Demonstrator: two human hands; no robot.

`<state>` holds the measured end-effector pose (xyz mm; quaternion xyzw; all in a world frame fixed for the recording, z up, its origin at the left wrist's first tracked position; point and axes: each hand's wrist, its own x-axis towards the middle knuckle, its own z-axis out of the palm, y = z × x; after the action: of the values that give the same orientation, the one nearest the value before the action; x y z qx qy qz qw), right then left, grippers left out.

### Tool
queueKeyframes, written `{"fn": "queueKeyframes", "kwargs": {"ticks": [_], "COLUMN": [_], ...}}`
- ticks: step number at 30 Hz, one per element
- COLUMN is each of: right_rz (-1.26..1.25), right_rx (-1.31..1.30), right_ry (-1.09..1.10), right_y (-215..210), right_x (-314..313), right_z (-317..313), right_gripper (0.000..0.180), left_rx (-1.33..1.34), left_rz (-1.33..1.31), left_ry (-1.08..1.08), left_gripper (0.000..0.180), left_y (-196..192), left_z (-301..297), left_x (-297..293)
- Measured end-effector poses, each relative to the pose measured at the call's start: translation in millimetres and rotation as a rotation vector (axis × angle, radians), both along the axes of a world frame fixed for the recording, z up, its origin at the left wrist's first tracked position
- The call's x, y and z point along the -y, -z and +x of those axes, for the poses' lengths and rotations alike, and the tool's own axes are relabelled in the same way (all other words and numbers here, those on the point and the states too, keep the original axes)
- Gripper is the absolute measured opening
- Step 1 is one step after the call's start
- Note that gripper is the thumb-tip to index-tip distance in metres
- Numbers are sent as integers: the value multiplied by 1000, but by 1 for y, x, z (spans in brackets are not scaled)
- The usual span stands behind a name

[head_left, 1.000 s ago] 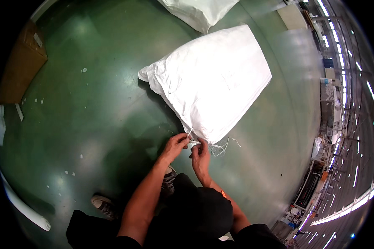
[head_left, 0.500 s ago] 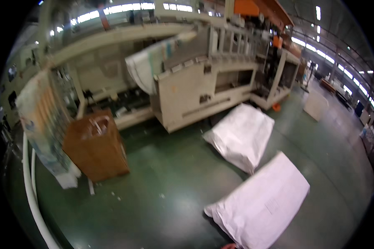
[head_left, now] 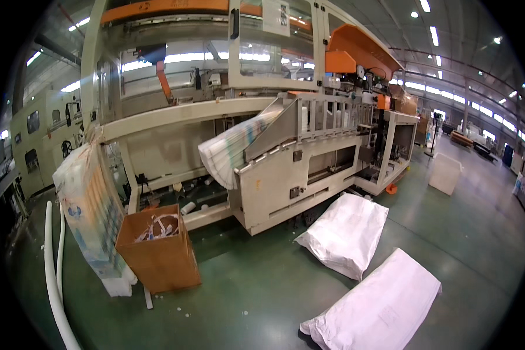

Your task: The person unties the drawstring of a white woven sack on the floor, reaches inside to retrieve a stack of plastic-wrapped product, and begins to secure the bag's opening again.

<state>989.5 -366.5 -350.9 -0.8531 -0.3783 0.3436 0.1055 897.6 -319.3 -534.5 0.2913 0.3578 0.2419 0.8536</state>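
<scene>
Neither of my hands shows in the head view. A large white woven sack (head_left: 379, 306) lies flat on the green floor at the lower right, its tied mouth toward the bottom edge. A second white sack (head_left: 345, 232) lies just beyond it, close to the base of a big cream and orange packing machine (head_left: 274, 140). A stack of flat printed bags (head_left: 233, 149) droops off the machine's slanted feed tray.
An open cardboard box (head_left: 157, 251) with scrap strips stands at the left, beside a leaning bundle of printed bags (head_left: 90, 216). White hoses (head_left: 52, 280) curve along the floor at far left. A white block (head_left: 445, 173) stands on the floor at the far right.
The view has swung up from the floor. One second ago both my hands were at the nearest sack's tied mouth; now they are out of sight and the machine fills the picture.
</scene>
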Motion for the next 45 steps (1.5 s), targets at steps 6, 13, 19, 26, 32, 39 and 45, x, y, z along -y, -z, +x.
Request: {"fn": "queueKeyframes", "kwargs": {"ticks": [6,13,19,26,32,39,45], "right_rz": [765,641,431,403,427,409,367], "right_rx": [-258,-181,-275,-173,-148,199,29], "right_ry": [815,796,800,725,646,322,510], "right_y": [38,-2,29,44,68,69,76], "right_x": [54,12,32,-1,-13,-5,9], "right_z": [38,-2,-24,-24,-23,-15,-18], "right_gripper": [24,25,29,34,26,17,15], "left_rx": [127,-273,-309,-297,-194,-197,-315], "left_rz": [18,607,606,714,930,1160,676], "left_ry": [96,100,98,157,319,518,228], "left_gripper": [29,33,26,13,12,12,10], "left_y": [-63,-84,-83,-76,-54,-63,-71], "left_z": [24,15,13,15,-1,0,-6], "left_x": [0,-48,-30,-48,-78,-105,-67]}}
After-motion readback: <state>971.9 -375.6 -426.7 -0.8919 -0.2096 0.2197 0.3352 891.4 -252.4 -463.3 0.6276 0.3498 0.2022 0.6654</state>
